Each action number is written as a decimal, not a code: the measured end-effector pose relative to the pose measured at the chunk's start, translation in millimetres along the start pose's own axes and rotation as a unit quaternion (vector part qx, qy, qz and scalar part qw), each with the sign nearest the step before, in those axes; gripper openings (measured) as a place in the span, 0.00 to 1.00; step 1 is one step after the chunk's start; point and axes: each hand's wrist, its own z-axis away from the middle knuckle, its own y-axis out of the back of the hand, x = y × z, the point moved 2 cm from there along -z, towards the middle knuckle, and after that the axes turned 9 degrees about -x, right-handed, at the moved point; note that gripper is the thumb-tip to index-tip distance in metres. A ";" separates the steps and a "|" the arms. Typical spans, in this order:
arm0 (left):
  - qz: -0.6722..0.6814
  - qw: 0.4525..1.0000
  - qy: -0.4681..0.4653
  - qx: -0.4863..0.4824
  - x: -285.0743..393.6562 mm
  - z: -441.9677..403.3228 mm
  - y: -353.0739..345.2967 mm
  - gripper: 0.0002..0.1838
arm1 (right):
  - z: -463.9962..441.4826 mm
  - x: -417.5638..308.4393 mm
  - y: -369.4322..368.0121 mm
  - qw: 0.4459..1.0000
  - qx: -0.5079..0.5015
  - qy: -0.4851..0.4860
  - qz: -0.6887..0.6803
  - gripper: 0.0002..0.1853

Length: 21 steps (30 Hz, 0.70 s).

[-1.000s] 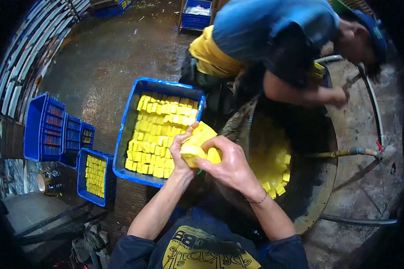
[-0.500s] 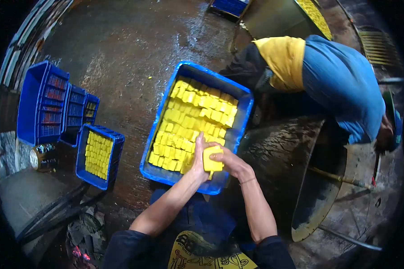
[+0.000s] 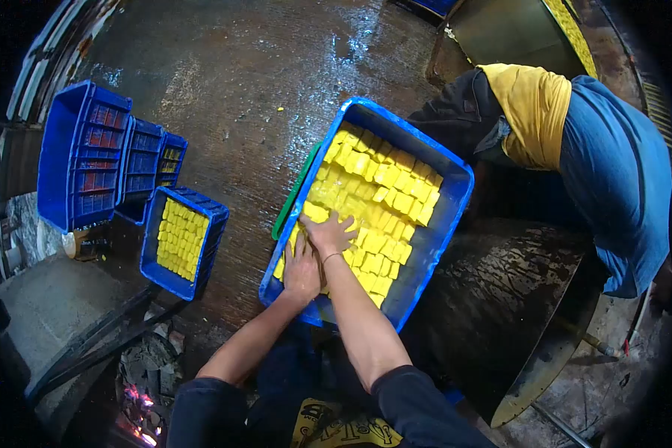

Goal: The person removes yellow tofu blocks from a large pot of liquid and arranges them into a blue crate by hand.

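Rows of yellow blocks (image 3: 392, 187) fill much of a large blue crate (image 3: 448, 224) in front of me. My left hand (image 3: 302, 272) lies at the crate's near left corner, its fingers stretched over the blocks there. Just right of it and slightly farther in, my right hand (image 3: 330, 237) rests on the blocks with its fingers spread. Both hands touch each other's edges, and the block surfaces under the palms are hidden. A green rim (image 3: 295, 194) shows along the crate's left side.
A smaller blue crate of yellow blocks (image 3: 181, 239) stands left, beside stacked blue crates (image 3: 89, 157). At right, a co-worker in a blue shirt (image 3: 612, 179) bends near a big dark round vat (image 3: 500, 299). Glowing embers (image 3: 143, 418) lie at lower left.
The yellow blocks held between my hands are now down in the crate, and both hands have opened over the rows. The view has shifted left, so the crate and co-worker appear farther right.
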 end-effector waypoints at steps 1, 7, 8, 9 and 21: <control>-0.003 1.000 0.000 0.000 3.0 -0.8 8.4 0.33 | -1.8 5.7 -2.2 1.000 0.005 -0.001 -0.007 0.47; 0.120 0.991 0.036 0.055 -9.1 -39.2 -11.9 0.41 | 0.6 87.8 114.2 0.892 -0.276 0.160 -0.320 0.31; 0.105 0.993 0.049 0.024 -11.7 -41.3 -10.6 0.42 | 26.2 97.9 139.2 0.906 -0.259 0.182 -0.282 0.29; 0.086 0.995 0.055 -0.009 -5.1 -45.5 -8.6 0.43 | 56.1 110.8 162.9 0.919 -0.236 0.197 -0.247 0.28; 0.296 0.674 -0.666 -0.119 514.5 110.1 167.6 0.19 | 286.0 441.2 444.1 0.872 0.190 0.244 -0.379 0.14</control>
